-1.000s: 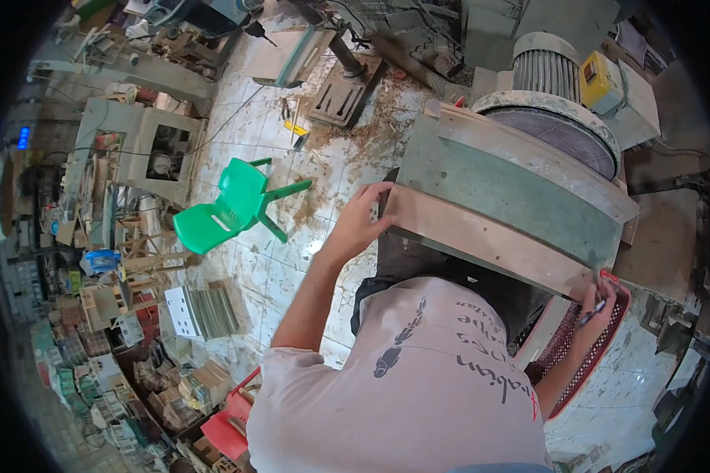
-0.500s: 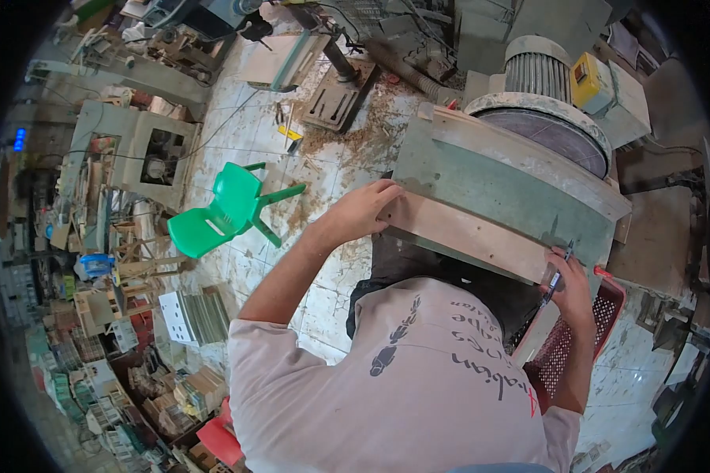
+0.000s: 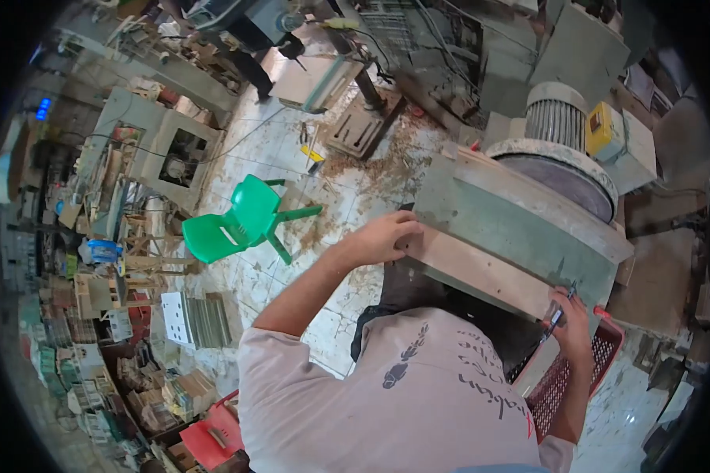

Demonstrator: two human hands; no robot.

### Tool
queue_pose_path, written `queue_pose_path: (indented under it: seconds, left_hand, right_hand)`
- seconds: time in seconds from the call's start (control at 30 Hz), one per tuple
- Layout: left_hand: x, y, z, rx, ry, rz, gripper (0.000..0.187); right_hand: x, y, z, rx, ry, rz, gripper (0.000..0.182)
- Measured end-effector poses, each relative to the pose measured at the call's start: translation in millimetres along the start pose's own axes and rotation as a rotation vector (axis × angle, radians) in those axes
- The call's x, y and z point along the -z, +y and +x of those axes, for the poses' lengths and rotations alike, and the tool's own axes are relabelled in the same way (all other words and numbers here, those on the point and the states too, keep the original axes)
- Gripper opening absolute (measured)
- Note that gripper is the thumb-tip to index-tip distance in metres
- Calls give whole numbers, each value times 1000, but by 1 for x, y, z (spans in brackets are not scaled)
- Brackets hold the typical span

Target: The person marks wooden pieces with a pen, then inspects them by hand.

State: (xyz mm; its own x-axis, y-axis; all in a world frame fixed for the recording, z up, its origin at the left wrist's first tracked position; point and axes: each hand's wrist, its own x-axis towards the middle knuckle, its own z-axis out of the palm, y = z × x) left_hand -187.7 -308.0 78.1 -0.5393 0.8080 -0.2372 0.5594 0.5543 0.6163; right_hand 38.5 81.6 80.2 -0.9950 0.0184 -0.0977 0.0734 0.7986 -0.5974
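My left hand (image 3: 381, 237) presses down on the near-left end of a long wooden plank (image 3: 481, 270) lying on the green table of a disc sander (image 3: 521, 213). At the plank's right end my right hand (image 3: 572, 319) grips a pen (image 3: 558, 310), tip touching the wood. My arms reach over my light grey printed shirt, which fills the lower middle of the view.
A red plastic crate (image 3: 572, 370) sits on the floor under my right hand. A green plastic chair (image 3: 241, 221) lies tipped on the sawdust-strewn tiled floor. A drill-press base (image 3: 363, 126) stands behind, with cluttered shelves and wooden parts at left.
My right hand came up from the red crate with the pen and now rests at the plank's right end. My left hand stays on the left end. The view shifted slightly.
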Motion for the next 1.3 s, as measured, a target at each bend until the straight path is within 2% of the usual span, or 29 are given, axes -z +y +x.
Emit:
queue_pose_path:
  seconds: [0.07,0.13,0.17,0.2,0.23,0.27,0.3,0.33,0.37,0.4,0.5,0.73,0.87,0.9,0.93,0.97,1.03,1.07,1.13,1.3]
  left_hand:
    - [0,2,-4,24,11,-10,56]
    - [-7,-3,-7,47,104,-126,58]
    - [-11,-4,-8,52,199,-134,56]
    - [-15,-5,-10,56,203,-132,56]
    - [-20,-6,-12,195,273,-281,51]
    - [-27,-9,-14,336,336,-432,46]
    - [-37,-14,-15,333,412,-412,38]
    - [-40,-14,-16,339,394,-425,38]
    - [-41,-14,-15,355,402,-471,36]
    - [-44,-14,-16,373,407,-519,34]
    - [-47,-10,-16,420,455,-544,33]
    - [-45,-5,-14,470,475,-586,31]
    - [-45,-10,-16,427,458,-568,28]
    - [-52,-22,-18,427,470,-513,26]
    - [-53,-25,-18,439,462,-557,26]
    - [-44,-8,-16,456,471,-588,27]
    - [-44,-17,-18,529,419,-493,25]
    - [-44,-13,-17,509,441,-557,25]
    - [-33,2,-13,541,405,-464,28]
    - [-35,-2,-9,515,407,-590,29]
  right_hand:
    - [-2,3,-2,-12,21,4,65]
    - [-5,10,-5,48,27,-104,65]
    - [-6,12,-8,-2,123,-45,64]
    - [-7,16,-14,-55,215,14,63]
    - [-13,25,-22,-102,310,94,54]
    - [-18,40,-29,-109,304,93,54]
    - [-24,58,-38,-218,400,158,47]
    - [-26,67,-49,-333,494,218,41]
    - [-21,52,-53,-469,492,196,28]
    - [-21,53,-56,-495,472,185,28]
    - [-41,74,-69,-473,645,236,21]
    - [-41,76,-74,-543,696,395,20]
    - [-38,65,-70,-434,721,293,17]
    - [-34,60,-69,-540,701,331,14]
    - [-27,47,-65,-512,697,236,13]
    - [-36,60,-69,-547,728,368,13]
    - [-28,42,-65,-561,734,401,14]
    - [-31,48,-67,-547,751,444,16]
    - [-34,49,-67,-604,782,461,18]
    - [-33,46,-63,-665,783,653,19]
